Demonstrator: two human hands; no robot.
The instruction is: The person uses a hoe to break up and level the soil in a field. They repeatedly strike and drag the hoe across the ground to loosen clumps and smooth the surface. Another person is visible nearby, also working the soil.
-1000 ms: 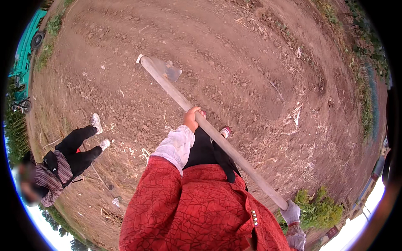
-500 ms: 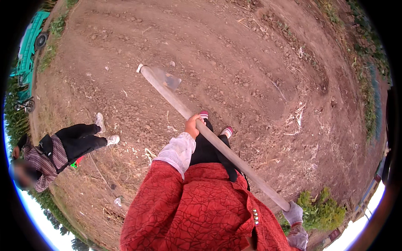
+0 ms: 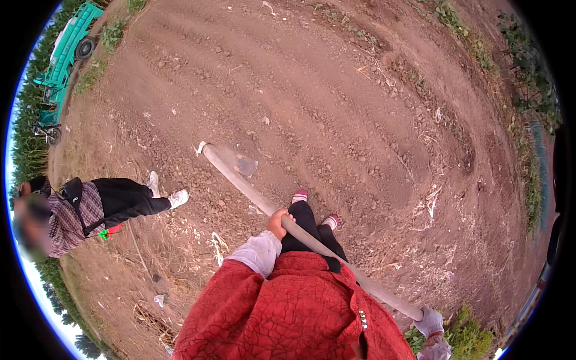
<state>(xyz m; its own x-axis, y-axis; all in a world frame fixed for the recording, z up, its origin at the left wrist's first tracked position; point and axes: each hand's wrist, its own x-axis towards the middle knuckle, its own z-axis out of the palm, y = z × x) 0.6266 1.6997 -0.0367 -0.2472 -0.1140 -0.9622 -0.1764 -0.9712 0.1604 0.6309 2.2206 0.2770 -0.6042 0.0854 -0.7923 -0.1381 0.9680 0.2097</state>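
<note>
A long wooden-handled hoe [image 3: 249,191] slants across my front, from the upper left down to the lower right. Its flat metal blade [image 3: 246,166] is at the far end, over the bare soil; whether it touches the ground I cannot tell. My left hand [image 3: 279,224], bare below a pale sleeve cuff, wraps round the middle of the handle. At the near end, my right hand [image 3: 429,322], in a whitish glove, grips the handle beside my right hip. My feet, in red and white shoes [image 3: 300,196], stand below the handle.
Another person [image 3: 123,201] in black trousers stands at the left. A teal cargo tricycle [image 3: 63,60] is parked at the far left. Dry soil [image 3: 336,120] with clods and straw spreads around me. A green bush [image 3: 471,339] grows near my right hand.
My view has tilted, so the ground, feet and tricycle sit lower in the picture. The hoe's blade end appears closer to my feet. Both hands keep their hold on the handle.
</note>
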